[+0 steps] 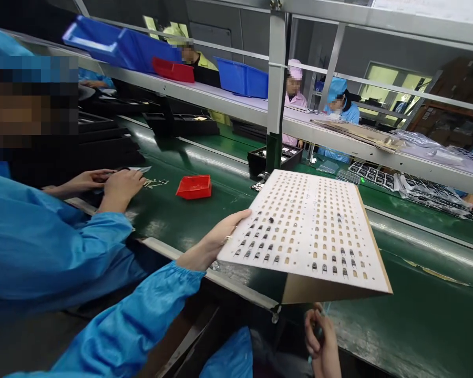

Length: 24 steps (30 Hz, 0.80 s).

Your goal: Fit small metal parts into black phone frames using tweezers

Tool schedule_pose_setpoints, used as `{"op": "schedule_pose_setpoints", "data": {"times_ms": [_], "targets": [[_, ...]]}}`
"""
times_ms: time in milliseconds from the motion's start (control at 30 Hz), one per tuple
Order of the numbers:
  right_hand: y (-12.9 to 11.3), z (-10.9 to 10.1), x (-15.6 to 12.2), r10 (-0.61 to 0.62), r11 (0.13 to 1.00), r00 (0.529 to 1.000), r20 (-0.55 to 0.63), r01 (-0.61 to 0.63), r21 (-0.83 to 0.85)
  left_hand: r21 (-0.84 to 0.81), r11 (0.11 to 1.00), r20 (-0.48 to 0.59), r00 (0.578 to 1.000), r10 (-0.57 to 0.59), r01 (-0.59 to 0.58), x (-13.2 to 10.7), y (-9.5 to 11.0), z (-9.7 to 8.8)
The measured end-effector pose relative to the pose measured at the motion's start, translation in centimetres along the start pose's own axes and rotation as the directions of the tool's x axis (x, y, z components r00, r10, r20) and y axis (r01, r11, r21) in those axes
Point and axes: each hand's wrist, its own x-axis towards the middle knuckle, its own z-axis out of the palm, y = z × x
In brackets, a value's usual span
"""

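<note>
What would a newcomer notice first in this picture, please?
Most likely the large white panel near the centre, with rows of slots, some holding small dark parts; the left hand grips its left edge. Next, probably the bright red tray on the green work surface, left of the panel, and the blue bins on the shelf above.

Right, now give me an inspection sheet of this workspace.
Surface: glossy green worktop with a metal front edge.
Job's things: white perforated board, tilted, brown sheet beneath; small dark parts in some slots.
Clutter: red tray; loose pale pieces beside a co-worker's hand.
Hands: left hand grips the board's left edge; right hand is below the board, fingers curled, contents unclear.
Cables: none made out clearly.
Surroundings: raised shelf with blue bins; co-workers beyond.
</note>
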Motion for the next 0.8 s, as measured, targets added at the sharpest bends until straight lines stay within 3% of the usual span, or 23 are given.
{"op": "schedule_pose_setpoints", "data": {"times_ms": [100, 200, 300, 400, 500, 567, 667, 733, 800], "targets": [[0.1, 1.4, -0.3, 0.118, 0.989, 0.993, 0.031, -0.12, 0.086, 0.068, 0.991, 0.065, 0.991, -0.12, 0.115, 2.0, -2.1, 1.5], [0.3, 0.9, -1.0, 0.189, 0.979, 0.981, 0.04, -0.192, 0.072, 0.12, 0.99, 0.134, 0.988, -0.084, 0.068, 4.9, -5.5, 1.5], [1.5, -2.1, -2.3, 0.275, 0.96, 0.96, 0.055, -0.271, -0.066, 0.245, 0.969, 0.211, 0.976, -0.046, -0.008, 7.8, -9.4, 0.3], [2.3, -5.9, -4.2, 0.398, 0.884, 0.908, 0.128, -0.343, -0.317, 0.417, 0.896, 0.254, 0.966, 0.047, -0.153, 9.8, -12.8, -1.0], [1.1, -8.0, -5.8, 0.453, 0.811, 0.864, 0.219, -0.297, -0.504, 0.524, 0.817, 0.22, 0.965, 0.143, -0.24, 10.5, -14.9, -1.8], [-1.0, -8.3, -5.9, 0.375, 0.814, 0.907, 0.191, -0.224, -0.536, 0.603, 0.737, 0.187, 0.952, 0.241, -0.305, 10.2, -15.7, -2.2], [-4.8, -7.8, -4.4, 0.095, 0.842, 0.995, 0.005, -0.077, -0.534, 0.7, 0.596, 0.169, 0.902, 0.397, -0.393, 9.2, -16.2, -2.4], [-6.9, -7.4, -2.8, -0.038, 0.828, 0.997, -0.07, -0.008, -0.561, 0.767, 0.411, 0.291, 0.837, 0.463, -0.493, 8.3, -16.4, -2.3], [-8.4, -7.3, -1.1, -0.1, 0.819, 0.99, -0.096, 0.027, -0.573, 0.772, 0.144, 0.515, 0.742, 0.429, -0.619, 7.7, -16.7, -2.1]]}}
